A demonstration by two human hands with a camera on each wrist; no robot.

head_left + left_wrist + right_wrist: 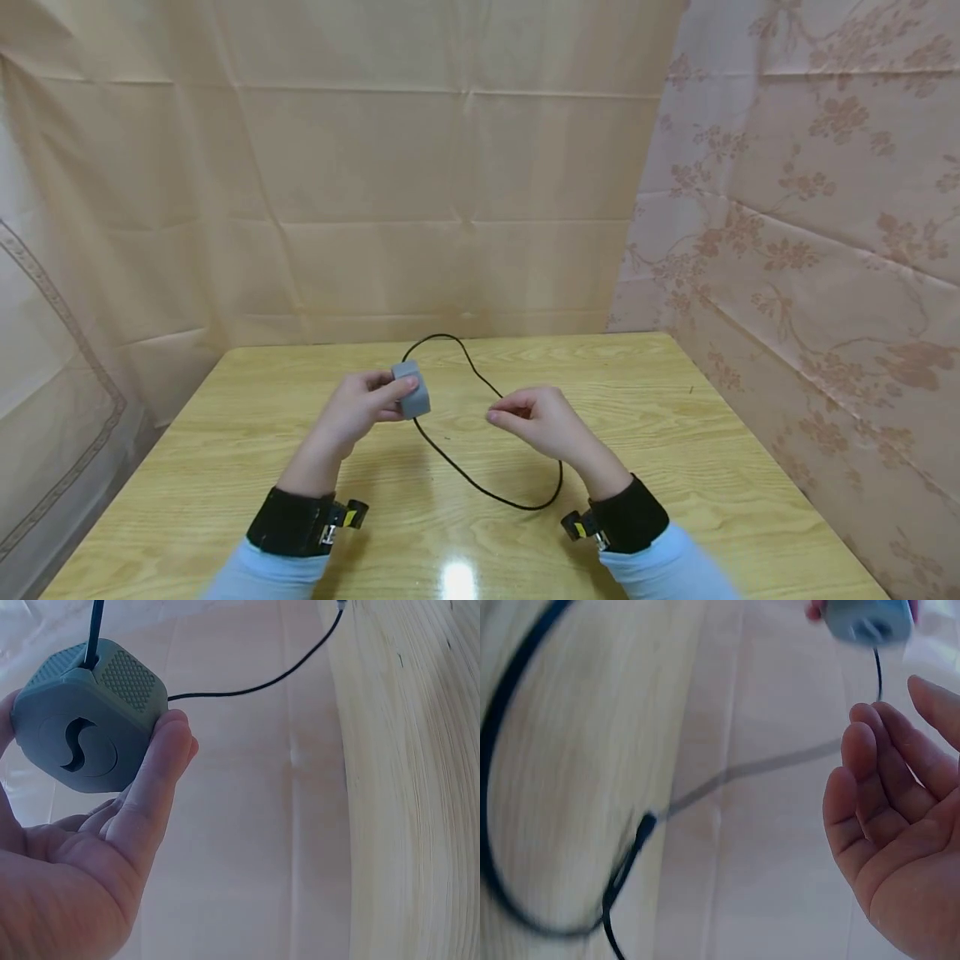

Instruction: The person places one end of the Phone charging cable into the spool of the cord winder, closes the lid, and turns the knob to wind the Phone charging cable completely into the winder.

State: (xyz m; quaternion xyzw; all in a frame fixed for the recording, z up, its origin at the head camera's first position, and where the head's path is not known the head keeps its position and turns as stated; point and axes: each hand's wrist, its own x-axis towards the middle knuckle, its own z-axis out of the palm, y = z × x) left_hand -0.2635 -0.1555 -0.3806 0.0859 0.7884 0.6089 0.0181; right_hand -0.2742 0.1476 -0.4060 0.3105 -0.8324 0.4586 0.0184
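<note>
Far side: beige curtain (360,167), creased, hung behind everything. Right side: floral cloth (825,208), pale with a pinkish-brown print. Left edge: white sheer cloth (45,358) with a patterned border strip. Below these: wood-grained table (697,483), pale yellow, with a bright glare spot at the near edge.

Over the table from the near side: light-blue sleeves (255,575), one per arm. Black cord (525,507): one wide loop over the table.

Hands apart, one at each side of the loop. Left hand (360,410): clamped on a grey block (417,403), thumb on one side, fingers on the other. Right hand (540,423): fingers loosely bent, thumb clear of the fingertips in the right wrist view. Cord partly hidden behind this hand; contact between them impossible to tell.

On the wrists: black wristbands (285,521), each with a small camera (352,514).

Block position: over the table, left of the right hand. Block shape: many-sided, with textured panels; cord leaving from top and bottom in the head view. Smallest detail, left wrist view: dark S-shaped slot (77,744) in the flat face.
</note>
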